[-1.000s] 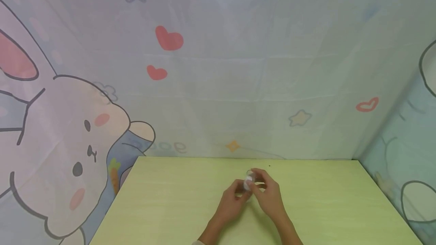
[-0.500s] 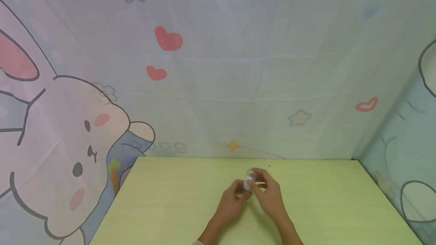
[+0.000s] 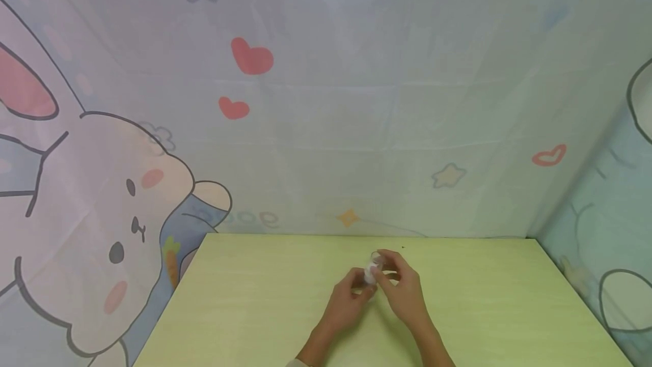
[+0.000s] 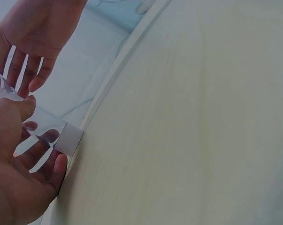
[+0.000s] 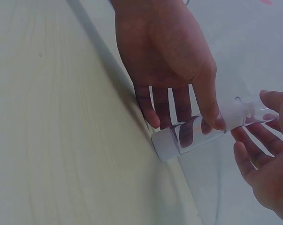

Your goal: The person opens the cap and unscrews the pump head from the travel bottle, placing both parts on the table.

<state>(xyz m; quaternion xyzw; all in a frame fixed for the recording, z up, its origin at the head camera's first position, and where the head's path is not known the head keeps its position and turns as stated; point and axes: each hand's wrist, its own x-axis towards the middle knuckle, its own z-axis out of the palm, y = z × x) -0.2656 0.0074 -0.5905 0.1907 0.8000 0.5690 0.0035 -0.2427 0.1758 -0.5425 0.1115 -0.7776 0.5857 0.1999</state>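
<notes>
The left grip (image 3: 346,304) holds a clear bottle (image 5: 210,136) by its body, thumb on one side and fingers on the other; the right grip (image 3: 404,293) pinches the clear cap (image 5: 259,107) beyond the white collar (image 5: 232,115). If the cap came free abruptly, both hands could jerk apart and the bottle might tip. Smooth walls could also let the body turn or slide through the left fingers, dropping it white base (image 5: 164,145) first. The bottle is tilted, seemingly raised over the surface (image 3: 254,299), midway between its side edges and near the far edge, so a dropped piece might roll toward the cloth (image 3: 326,101) behind.
</notes>
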